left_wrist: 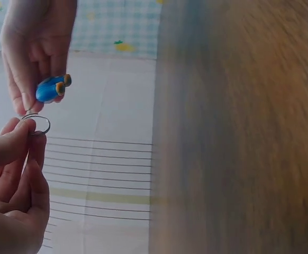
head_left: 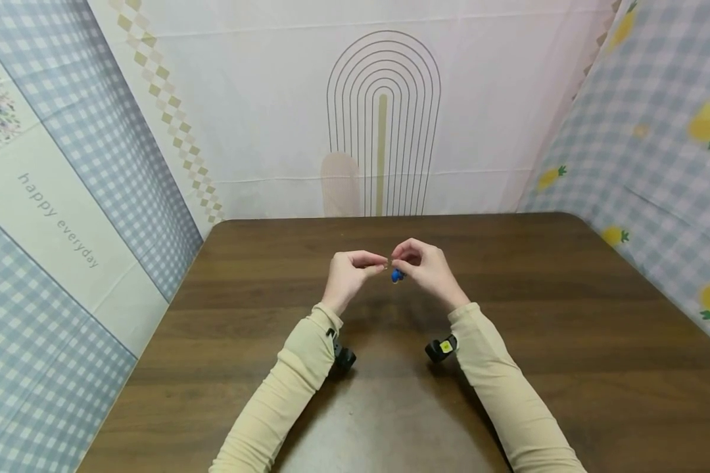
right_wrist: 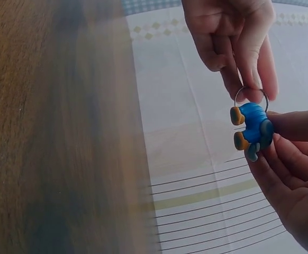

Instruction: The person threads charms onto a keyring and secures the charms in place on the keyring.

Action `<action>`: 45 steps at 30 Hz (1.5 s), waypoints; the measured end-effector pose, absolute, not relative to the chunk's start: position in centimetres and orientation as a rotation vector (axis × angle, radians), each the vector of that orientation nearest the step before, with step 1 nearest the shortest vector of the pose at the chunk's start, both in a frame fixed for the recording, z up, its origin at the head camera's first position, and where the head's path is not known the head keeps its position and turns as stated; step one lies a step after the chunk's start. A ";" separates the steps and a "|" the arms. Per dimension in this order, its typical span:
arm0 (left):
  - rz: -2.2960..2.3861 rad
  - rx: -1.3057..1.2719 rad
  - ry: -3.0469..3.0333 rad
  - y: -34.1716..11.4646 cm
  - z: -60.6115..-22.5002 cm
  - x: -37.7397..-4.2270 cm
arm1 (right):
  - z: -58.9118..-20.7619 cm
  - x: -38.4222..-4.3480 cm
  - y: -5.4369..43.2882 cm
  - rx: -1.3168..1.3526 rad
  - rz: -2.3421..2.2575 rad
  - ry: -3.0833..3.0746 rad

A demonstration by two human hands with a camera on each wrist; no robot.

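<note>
A small blue figurine charm [head_left: 397, 275] with orange feet hangs just below the fingertips of my right hand [head_left: 427, 268]. In the right wrist view the same charm [right_wrist: 255, 123] lies against the right thumb and fingers, its grey-blue part turned toward them. My left hand [head_left: 350, 274] pinches a thin metal key ring [left_wrist: 49, 125] between thumb and fingertips. The fingertips of both hands nearly meet at the ring, right where the right hand pinches the charm's end. Part of the link between ring and charm is hidden by the fingers.
Both hands are raised over a brown wooden table [head_left: 225, 282]. Black wrist cameras [head_left: 440, 349] are strapped over the beige sleeves [head_left: 284, 387]. Behind the table's far edge hangs a white cloth [head_left: 260, 105] with printed arches; checked cloths [head_left: 633, 164] hang at the sides.
</note>
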State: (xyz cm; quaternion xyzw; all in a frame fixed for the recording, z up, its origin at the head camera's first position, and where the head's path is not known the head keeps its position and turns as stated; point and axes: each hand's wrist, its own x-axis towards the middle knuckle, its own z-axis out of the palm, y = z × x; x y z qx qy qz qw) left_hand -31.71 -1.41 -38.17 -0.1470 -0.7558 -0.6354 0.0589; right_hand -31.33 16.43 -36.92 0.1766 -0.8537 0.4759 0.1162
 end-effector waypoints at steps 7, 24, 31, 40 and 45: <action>-1.654 -0.542 -2.419 -1.3 -38.2 -31.4 | -36.9 -31.1 16.1 0.609 1.362 -2.478; -1.790 -0.562 -2.482 -1.2 -38.4 -31.7 | -37.1 -31.0 16.3 0.714 1.302 -2.445; -2.510 -0.398 -2.195 -1.5 -38.4 -31.7 | -36.9 -31.0 16.4 0.773 1.238 -2.414; -2.890 -0.301 -1.898 -2.0 -38.4 -31.9 | -36.7 -31.0 16.3 0.900 1.008 -2.314; -2.980 -0.190 -1.809 -1.7 -38.4 -32.0 | -36.6 -31.0 16.3 0.929 0.988 -2.263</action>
